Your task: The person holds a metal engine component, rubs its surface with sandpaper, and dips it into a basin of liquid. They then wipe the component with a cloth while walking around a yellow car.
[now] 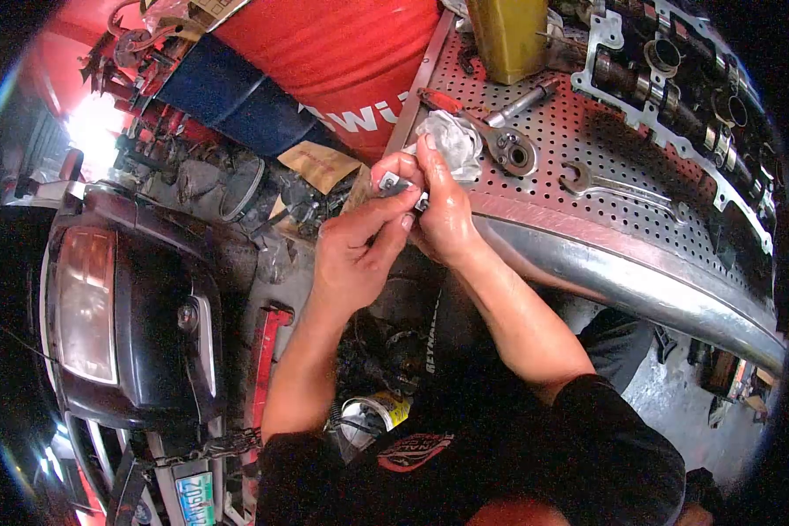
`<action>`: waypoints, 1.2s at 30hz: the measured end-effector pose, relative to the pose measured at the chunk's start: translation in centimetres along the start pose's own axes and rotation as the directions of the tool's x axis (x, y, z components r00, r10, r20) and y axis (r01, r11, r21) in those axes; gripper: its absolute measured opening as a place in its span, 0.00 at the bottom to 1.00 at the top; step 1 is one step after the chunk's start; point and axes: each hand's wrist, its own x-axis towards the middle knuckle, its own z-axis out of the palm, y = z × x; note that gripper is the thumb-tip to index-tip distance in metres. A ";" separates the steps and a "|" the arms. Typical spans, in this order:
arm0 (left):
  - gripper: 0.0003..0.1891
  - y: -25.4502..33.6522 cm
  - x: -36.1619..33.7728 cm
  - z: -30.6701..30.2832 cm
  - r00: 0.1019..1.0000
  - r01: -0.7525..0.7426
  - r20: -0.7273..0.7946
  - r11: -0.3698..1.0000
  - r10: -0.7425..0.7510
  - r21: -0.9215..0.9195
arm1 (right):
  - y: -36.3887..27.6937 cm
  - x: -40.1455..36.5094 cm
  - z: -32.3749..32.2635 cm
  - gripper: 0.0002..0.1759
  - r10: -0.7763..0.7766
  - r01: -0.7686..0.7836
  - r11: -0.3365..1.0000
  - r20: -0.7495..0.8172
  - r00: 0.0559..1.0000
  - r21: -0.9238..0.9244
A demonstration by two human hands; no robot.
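Observation:
My right hand [445, 206] is closed around a small grey metal part [389, 184] with a hole in it, its thumb pointing up and away from me. The fingers of my left hand [359, 250] are pinched together on the same part from the near left side, and they hide some of it. Just beyond my right thumb lies a crumpled white rag [454, 147] on the perforated metal bench [552, 131]. Both hands are close to the bench's left corner.
A ratchet [515, 153], a combination wrench [618, 186] and an engine cylinder head [666, 88] with camshafts lie on the bench, beside a yellowish container [507, 39]. Red [342, 61] and blue [237, 105] drums stand behind. At left is a dark car's front [140, 307].

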 end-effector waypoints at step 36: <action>0.13 -0.3 1.0 4.3 0.991 -0.065 -0.124 0.977 0.040 -0.202 | -4.4 -1.1 -0.6 0.36 -0.066 0.024 0.966 -0.158 0.985 -0.256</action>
